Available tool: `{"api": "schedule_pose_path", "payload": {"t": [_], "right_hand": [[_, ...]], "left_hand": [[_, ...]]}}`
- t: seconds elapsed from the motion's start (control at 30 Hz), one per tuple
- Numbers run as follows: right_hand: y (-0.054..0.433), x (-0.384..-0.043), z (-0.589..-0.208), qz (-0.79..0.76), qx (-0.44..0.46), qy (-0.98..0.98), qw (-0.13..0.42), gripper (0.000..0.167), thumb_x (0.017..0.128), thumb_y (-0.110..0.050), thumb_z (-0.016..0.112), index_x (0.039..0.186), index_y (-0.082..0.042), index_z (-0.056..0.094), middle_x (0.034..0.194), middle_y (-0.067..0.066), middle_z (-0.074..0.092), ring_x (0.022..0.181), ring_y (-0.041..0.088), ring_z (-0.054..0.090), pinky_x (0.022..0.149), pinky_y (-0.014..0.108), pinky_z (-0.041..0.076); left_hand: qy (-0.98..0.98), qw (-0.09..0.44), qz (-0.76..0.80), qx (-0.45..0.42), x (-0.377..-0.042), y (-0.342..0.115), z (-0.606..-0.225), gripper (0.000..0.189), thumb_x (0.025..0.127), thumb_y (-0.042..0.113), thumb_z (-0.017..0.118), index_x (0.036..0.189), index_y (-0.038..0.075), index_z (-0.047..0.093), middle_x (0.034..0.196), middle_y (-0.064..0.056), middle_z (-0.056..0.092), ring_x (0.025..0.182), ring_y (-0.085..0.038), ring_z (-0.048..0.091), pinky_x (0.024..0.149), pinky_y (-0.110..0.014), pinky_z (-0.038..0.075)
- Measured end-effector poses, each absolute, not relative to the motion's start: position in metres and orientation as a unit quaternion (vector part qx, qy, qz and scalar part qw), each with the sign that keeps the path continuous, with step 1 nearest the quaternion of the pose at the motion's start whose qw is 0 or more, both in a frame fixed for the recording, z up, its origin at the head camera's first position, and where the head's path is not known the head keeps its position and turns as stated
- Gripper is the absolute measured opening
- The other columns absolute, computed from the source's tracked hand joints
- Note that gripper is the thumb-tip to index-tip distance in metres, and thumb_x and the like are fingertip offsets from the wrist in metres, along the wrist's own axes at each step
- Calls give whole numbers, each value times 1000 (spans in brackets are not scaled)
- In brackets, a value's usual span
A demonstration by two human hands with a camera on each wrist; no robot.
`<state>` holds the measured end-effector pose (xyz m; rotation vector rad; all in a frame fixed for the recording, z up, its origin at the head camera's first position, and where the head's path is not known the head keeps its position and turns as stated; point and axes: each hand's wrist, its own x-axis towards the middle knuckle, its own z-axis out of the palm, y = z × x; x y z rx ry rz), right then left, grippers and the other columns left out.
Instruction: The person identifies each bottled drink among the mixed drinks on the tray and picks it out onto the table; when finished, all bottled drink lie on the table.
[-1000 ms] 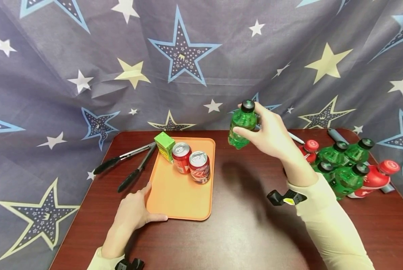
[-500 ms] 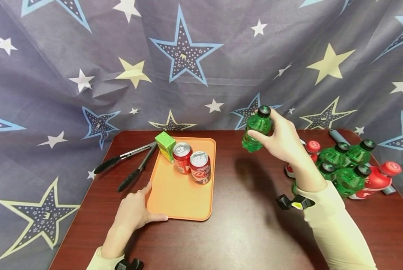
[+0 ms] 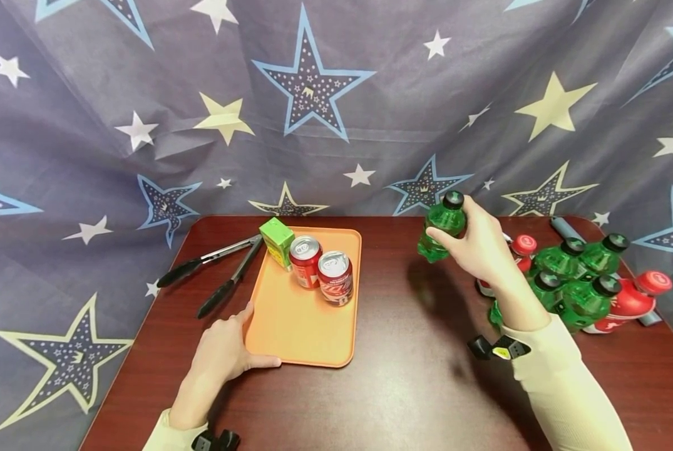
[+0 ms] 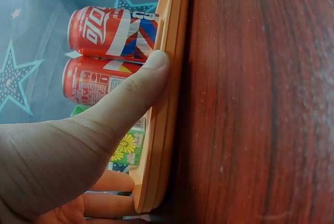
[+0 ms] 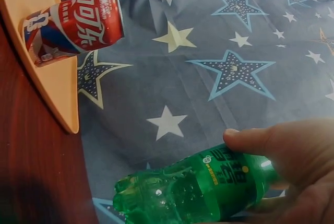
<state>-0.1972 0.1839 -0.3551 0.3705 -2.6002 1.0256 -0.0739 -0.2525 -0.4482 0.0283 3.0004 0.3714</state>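
Note:
My right hand [image 3: 474, 244] holds a small green soda bottle [image 3: 446, 220] upright above the right half of the table, thumb on the near side and black cap on top. Its green label shows in the right wrist view, where the bottle lies sideways across the picture. At the near left corner of an orange tray [image 3: 302, 329], my left hand [image 3: 223, 351] spreads its thumb along the front rim and its fingers against the left side. Standing on the tray are two red soda cans, the rear one [image 3: 305, 262] and the front one [image 3: 335, 279], beside a green carton [image 3: 278, 243].
Black-tipped tongs [image 3: 218, 269] lie spread to the left of the tray. At the right stand several green bottles [image 3: 584, 300] and red-capped bottles [image 3: 631, 304], with a grey bar-like thing [image 3: 567, 228] behind them. A star-patterned cloth [image 3: 336, 125] hangs behind the table.
My right hand has carried the green bottle to the right and lower, toward the group of bottles. The left hand, tray and cans have stayed in place.

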Motion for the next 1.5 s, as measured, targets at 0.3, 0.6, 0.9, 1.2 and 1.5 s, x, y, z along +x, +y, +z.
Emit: {"api": "schedule_pose_path", "payload": {"t": [0.3,0.6,0.9,1.2,1.5], "right_hand": [[194,-191,-372,358,123,-912,158,48,94,-22,83,127,4,59,109,28,72,101,45,71,88,60,54],[197,-186,-390,356,115,-914,158,47,93,-21,84,124,5,60,110,28,71,105,47,69,90,61,53],[201,-182,-400,351,104,-916,167,45,92,-21,84,121,4,60,103,25,68,102,47,69,88,60,52],[206,-177,-408,347,93,-921,150,47,93,-22,83,123,4,58,107,29,70,106,50,69,90,63,52],[207,-174,-412,344,94,-922,150,47,93,-21,84,123,3,58,107,28,70,104,49,69,89,63,52]], "left_hand": [[991,68,119,5,-75,-252,-449,135,57,77,92,156,-4,49,126,-37,69,108,-52,70,91,-63,57],[991,63,116,7,-75,-253,-448,136,56,76,93,155,-5,48,125,-37,69,105,-52,71,89,-63,57],[991,63,116,4,-74,-253,-449,135,57,77,92,155,-5,49,125,-37,69,106,-52,71,90,-63,57],[991,57,119,7,-74,-253,-450,136,56,75,93,155,-6,48,124,-38,69,105,-52,71,89,-63,57],[992,56,116,8,-74,-253,-449,135,56,76,93,155,-5,49,123,-38,70,104,-52,71,89,-62,58]]}}
